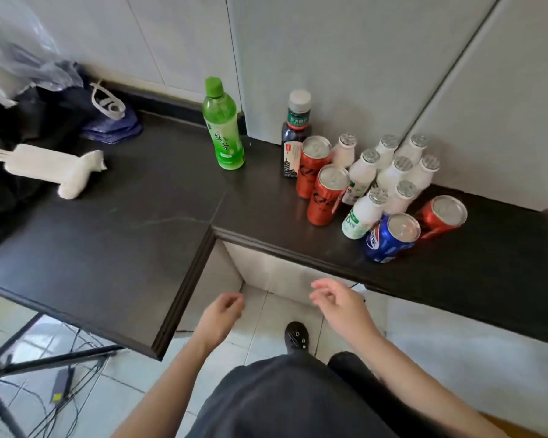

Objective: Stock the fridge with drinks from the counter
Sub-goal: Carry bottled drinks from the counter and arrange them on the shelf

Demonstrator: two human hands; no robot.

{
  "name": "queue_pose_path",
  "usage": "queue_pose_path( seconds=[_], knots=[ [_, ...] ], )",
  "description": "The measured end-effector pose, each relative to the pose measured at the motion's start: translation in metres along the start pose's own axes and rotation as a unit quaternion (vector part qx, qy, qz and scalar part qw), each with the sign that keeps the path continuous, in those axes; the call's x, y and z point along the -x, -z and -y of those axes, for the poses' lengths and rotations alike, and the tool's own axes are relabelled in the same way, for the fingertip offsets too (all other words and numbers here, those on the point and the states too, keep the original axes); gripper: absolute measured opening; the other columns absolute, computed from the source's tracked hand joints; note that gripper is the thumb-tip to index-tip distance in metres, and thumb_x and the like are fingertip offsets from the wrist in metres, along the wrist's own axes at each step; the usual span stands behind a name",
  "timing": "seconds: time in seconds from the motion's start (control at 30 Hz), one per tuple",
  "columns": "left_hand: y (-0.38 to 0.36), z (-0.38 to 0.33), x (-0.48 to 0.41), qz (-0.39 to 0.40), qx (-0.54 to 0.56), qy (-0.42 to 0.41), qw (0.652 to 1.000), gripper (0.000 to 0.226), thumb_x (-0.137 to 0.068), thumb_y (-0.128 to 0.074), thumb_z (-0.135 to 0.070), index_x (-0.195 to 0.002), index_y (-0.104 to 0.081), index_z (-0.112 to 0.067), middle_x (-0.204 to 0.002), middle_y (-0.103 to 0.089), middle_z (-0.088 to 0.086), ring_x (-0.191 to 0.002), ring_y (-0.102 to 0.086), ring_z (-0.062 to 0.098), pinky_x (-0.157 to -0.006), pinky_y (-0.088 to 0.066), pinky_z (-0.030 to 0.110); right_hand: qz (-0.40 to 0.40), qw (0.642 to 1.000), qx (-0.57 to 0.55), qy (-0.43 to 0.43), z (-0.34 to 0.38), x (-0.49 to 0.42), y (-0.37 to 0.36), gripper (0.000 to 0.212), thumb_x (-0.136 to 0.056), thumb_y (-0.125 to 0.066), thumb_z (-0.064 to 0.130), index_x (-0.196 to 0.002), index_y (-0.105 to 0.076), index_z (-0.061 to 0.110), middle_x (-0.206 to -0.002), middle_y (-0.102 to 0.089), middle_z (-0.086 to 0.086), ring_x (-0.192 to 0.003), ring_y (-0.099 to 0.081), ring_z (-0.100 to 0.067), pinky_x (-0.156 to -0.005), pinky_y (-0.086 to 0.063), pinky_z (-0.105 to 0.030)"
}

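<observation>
Dark L-shaped surface, grey panels behind. All drinks are on it. Green bottle stands alone by the back edge, near the inner corner. Dark bottle is against the panel to its right, with two red cans just in front. White bottles are clustered beside the cans. Blue can is nearest the front edge, with a third red can behind it to the right. Left hand and right hand are both below the front edge, over the floor. Their fingers are loosely curled, holding nothing. White roll and bags sit at the left end.
</observation>
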State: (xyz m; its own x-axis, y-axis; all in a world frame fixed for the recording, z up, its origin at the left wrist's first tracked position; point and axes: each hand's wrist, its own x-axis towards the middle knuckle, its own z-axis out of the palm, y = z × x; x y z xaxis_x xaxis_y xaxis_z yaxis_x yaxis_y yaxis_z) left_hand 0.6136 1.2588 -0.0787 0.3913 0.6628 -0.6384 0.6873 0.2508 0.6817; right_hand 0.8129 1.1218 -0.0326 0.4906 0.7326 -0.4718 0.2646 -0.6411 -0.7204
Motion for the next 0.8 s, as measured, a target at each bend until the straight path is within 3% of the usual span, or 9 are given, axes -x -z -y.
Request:
queue_pose_path(
  seconds=[0.13, 0.27, 0.4, 0.5, 0.67, 0.8],
  knots=[
    [0.023, -0.075, -0.013, -0.087, 0.078, -0.094, 0.989, 0.013, -0.094, -0.051, -0.030, -0.100, -0.063, -0.031, -0.100, -0.068, -0.008, -0.096, -0.063, 0.009, -0.084, -0.046, 0.028, -0.040, 0.990, -0.058, 0.125, 0.069, -0.034, 0.042, 0.017, -0.093, -0.053, 0.020, -0.100, -0.058, 0.034, -0.092, -0.067, 0.017, -0.089, -0.063, 0.004, -0.075, -0.047, -0.010],
    [0.050, -0.129, -0.021, -0.144, 0.151, -0.158, 0.965, 0.014, -0.092, -0.053, -0.028, -0.098, -0.066, -0.029, -0.099, -0.070, -0.007, -0.090, -0.065, 0.005, -0.083, -0.047, 0.027, -0.098, 0.964, -0.104, 0.223, 0.121, -0.056, 0.068, 0.021, -0.093, -0.051, 0.011, -0.100, -0.060, 0.030, -0.091, -0.068, 0.014, -0.088, -0.064, 0.005, -0.077, -0.048, -0.008],
    [0.070, -0.159, -0.037, -0.158, 0.207, -0.196, 0.945, 0.018, -0.093, -0.050, -0.033, -0.098, -0.066, -0.026, -0.096, -0.070, -0.006, -0.085, -0.062, 0.005, -0.075, -0.047, 0.023, -0.199, 0.940, -0.010, 0.277, 0.154, -0.082, 0.081, 0.019, -0.090, -0.054, 0.009, -0.105, -0.064, 0.017, -0.095, -0.067, 0.014, -0.092, -0.061, 0.002, -0.079, -0.043, -0.005],
    [0.080, -0.176, -0.055, -0.175, 0.236, -0.204, 0.934, 0.017, -0.097, -0.049, -0.023, -0.096, -0.066, -0.021, -0.091, -0.068, -0.007, -0.081, -0.060, 0.003, -0.070, -0.047, 0.018, -0.252, 0.929, 0.049, 0.268, 0.170, -0.099, 0.087, 0.022, -0.089, -0.055, 0.012, -0.110, -0.063, 0.012, -0.105, -0.066, 0.004, -0.095, -0.055, -0.005, -0.076, -0.035, -0.005],
    [0.099, -0.213, -0.091, -0.233, 0.206, -0.248, 0.917, 0.014, -0.092, -0.052, -0.022, -0.089, -0.064, -0.029, -0.088, -0.067, -0.014, -0.085, -0.061, 0.005, -0.080, -0.048, 0.030, -0.284, 0.928, 0.118, 0.212, 0.187, -0.125, 0.094, 0.035, -0.088, -0.060, 0.019, -0.122, -0.056, 0.010, -0.118, -0.061, -0.002, -0.109, -0.053, -0.015, -0.083, -0.028, -0.012],
    [0.110, -0.241, -0.118, -0.277, 0.180, -0.304, 0.893, 0.017, -0.089, -0.054, -0.024, -0.105, -0.056, -0.025, -0.106, -0.060, -0.008, -0.093, -0.057, -0.002, -0.077, -0.046, 0.014, -0.306, 0.924, 0.145, 0.178, 0.199, -0.150, 0.095, 0.039, -0.088, -0.061, 0.017, -0.125, -0.053, 0.009, -0.121, -0.060, -0.005, -0.113, -0.054, -0.023, -0.089, -0.033, -0.023]
  ],
)
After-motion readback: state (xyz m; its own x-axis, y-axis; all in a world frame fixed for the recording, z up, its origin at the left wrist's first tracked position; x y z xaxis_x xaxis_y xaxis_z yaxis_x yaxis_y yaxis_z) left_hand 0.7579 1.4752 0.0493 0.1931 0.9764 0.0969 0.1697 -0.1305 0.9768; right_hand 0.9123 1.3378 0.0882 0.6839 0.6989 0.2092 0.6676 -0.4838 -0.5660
